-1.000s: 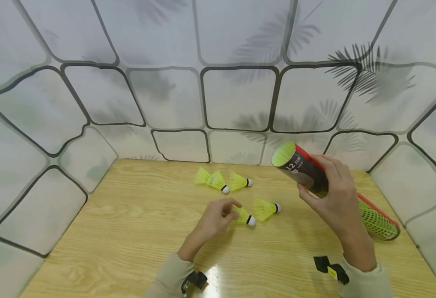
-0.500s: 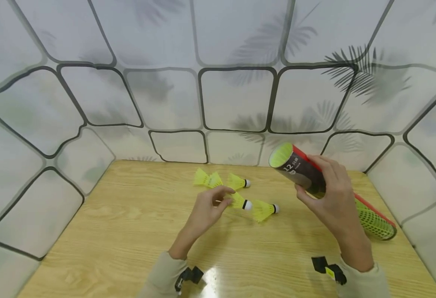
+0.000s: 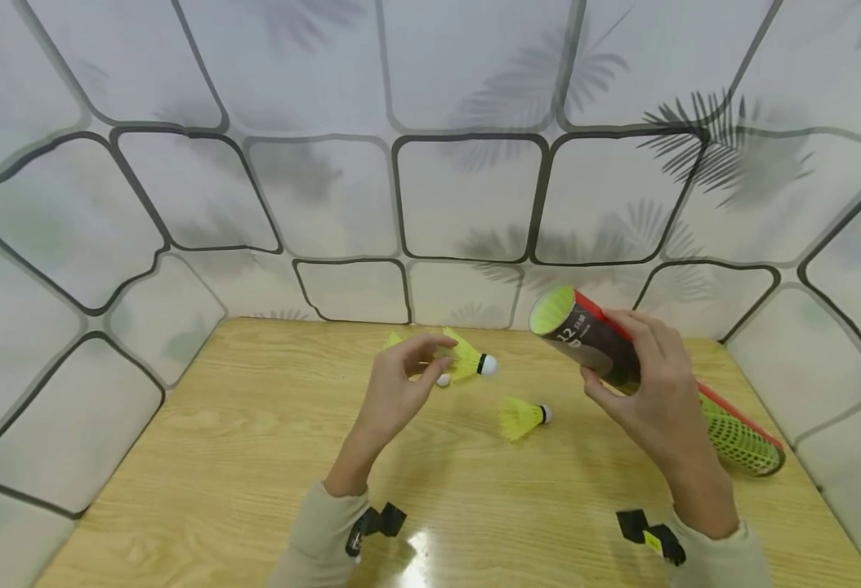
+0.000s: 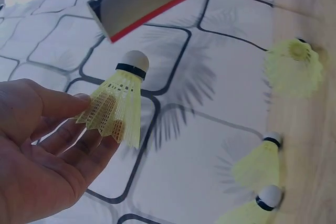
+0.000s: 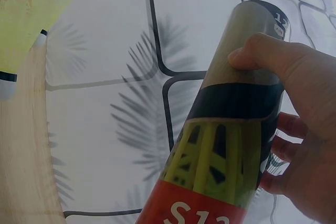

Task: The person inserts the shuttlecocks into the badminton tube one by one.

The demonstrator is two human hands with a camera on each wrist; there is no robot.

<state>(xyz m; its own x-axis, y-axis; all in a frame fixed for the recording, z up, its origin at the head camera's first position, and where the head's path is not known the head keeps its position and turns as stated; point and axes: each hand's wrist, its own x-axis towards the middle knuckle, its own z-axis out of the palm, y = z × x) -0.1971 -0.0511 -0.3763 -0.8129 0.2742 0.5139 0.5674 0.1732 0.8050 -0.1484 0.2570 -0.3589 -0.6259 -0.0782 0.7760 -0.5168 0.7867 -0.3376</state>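
My left hand point(image 3: 390, 388) pinches a yellow shuttlecock point(image 4: 118, 98) by the edge of its skirt, its white cork pointing away from the fingers, toward the tube. My right hand point(image 3: 658, 376) grips a shuttlecock tube point(image 5: 231, 103), black and red with a clear stretch. The tube slants up to the left, and yellow-green shows in its mouth point(image 3: 552, 311) and through its lower part point(image 3: 742, 437). Another shuttlecock point(image 3: 522, 418) lies on the table between the hands. Behind the left hand, more shuttlecocks are partly hidden, with one white cork point(image 3: 443, 380) showing.
A light wooden table point(image 3: 254, 425) lies under both hands. Pale cloth walls point(image 3: 467, 196) with dark outlines and leaf prints close in the back and sides. In the left wrist view, three loose shuttlecocks point(image 4: 260, 161) appear at the right.
The left hand has lifted the shuttlecock off the table and carried it away from me, over the others at the back. The right hand and tube have stayed nearly still.
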